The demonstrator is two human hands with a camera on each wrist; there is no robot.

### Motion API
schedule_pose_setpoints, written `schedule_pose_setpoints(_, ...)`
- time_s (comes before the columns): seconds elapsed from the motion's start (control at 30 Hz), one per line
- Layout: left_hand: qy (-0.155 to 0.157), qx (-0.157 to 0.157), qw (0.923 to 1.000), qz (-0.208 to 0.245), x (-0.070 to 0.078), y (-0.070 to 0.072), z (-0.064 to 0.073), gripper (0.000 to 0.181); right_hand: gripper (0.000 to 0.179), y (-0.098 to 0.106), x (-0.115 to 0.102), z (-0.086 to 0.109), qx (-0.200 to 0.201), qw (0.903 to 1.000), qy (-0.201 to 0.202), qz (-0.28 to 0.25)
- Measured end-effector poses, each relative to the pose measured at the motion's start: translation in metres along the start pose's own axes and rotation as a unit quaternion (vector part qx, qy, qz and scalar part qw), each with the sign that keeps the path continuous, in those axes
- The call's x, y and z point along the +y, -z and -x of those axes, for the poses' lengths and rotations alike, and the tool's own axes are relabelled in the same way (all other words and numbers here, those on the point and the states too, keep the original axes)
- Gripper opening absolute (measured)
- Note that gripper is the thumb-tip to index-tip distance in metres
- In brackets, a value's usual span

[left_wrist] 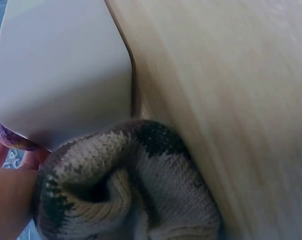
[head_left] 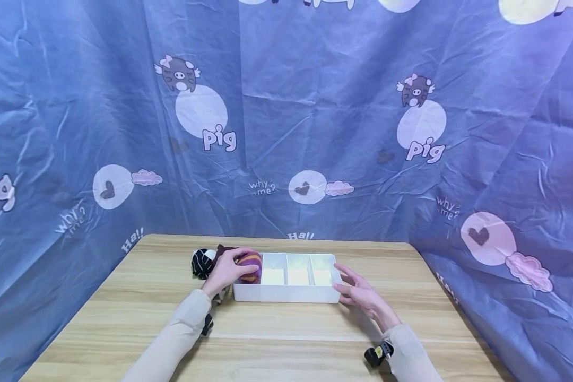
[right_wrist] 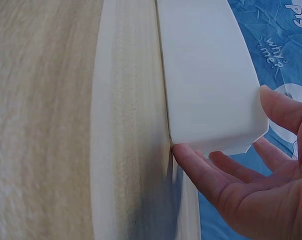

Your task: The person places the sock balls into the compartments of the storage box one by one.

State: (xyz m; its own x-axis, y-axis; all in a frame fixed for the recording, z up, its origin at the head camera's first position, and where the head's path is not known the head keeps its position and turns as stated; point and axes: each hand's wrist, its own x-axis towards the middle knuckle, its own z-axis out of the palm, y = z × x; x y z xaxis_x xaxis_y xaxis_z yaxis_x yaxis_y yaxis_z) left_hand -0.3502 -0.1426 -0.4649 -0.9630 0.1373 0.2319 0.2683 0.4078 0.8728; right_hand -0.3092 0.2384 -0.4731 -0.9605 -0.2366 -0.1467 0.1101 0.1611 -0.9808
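A white divided box (head_left: 286, 293) lies lengthwise across the table. In its leftmost compartment sits a rolled purple sock (head_left: 250, 267) with orange stripes, and my left hand (head_left: 227, 269) grips it from above, thumb on the near side. My right hand (head_left: 360, 295) holds the box's right end; the right wrist view shows the thumb at the upper edge and the fingers spread along the end wall. Close under my left wrist is a beige and dark green knitted sock (left_wrist: 131, 185), bundled beside the box. The left wrist view mostly hides the purple sock behind the box.
Left of the box lie a black sock (head_left: 202, 263) with white lines and a dark brown bundle (head_left: 222, 248), partly behind my left hand. A blue printed curtain (head_left: 277, 132) hangs around the far and side edges of the wooden table (head_left: 286, 345).
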Motion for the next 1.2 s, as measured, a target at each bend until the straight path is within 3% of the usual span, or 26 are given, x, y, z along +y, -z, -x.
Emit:
schedule_pose_setpoints(0.27,-0.026,0.001,0.9994,-0.023,-0.003,0.002,-0.001,0.036,0.072,0.001,0.000,0.000,0.005,1.0000,0.000,-0.004)
schedule_pose_setpoints(0.5,-0.026,-0.003,0.9992,-0.029,-0.005,0.007,-0.001,0.035,0.072,0.001,0.001,-0.002,-0.001,1.0000,-0.001,-0.009)
schedule_pose_setpoints(0.73,-0.014,-0.001,0.9999,-0.006,-0.003,0.016,0.001,0.038,0.071,0.001,-0.001,-0.001,-0.002,0.9999,-0.002,-0.012)
schedule_pose_setpoints(1.2,-0.045,0.008,0.9981,0.041,-0.012,0.035,0.019,0.038,0.070,0.001,-0.001,0.000,0.004,0.9999,-0.006,-0.010)
